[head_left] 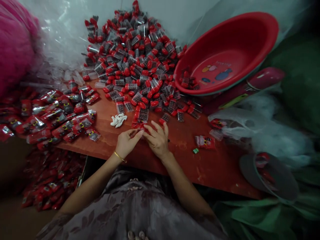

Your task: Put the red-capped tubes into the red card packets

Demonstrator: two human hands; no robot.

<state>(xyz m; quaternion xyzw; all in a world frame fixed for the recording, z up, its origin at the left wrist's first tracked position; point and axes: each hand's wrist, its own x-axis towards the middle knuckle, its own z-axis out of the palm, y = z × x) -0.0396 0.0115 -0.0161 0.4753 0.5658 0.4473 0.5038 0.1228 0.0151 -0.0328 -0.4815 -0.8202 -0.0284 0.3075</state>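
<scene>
At the table's front edge, my left hand (127,144) is closed, thumb and forefinger pinching the near end of a small red-and-clear plastic packet (141,116). My right hand (158,140) meets it there, thumb and forefinger on the same end while the other fingers stand apart. The fingertips partly cover the pinched edge. Just beyond lies a big heap of clear tubes with red caps (140,71) and dark contents. A crumpled white scrap (118,120) sits left of the packet. Further left are many filled red packets (62,116).
A red basin (225,50) leans tilted at the back right, with a few capped tubes inside. Several red packets (53,190) are piled below the table's left side. On the right are a loose packet (205,142), clear plastic bags (272,133) and a grey container (277,176).
</scene>
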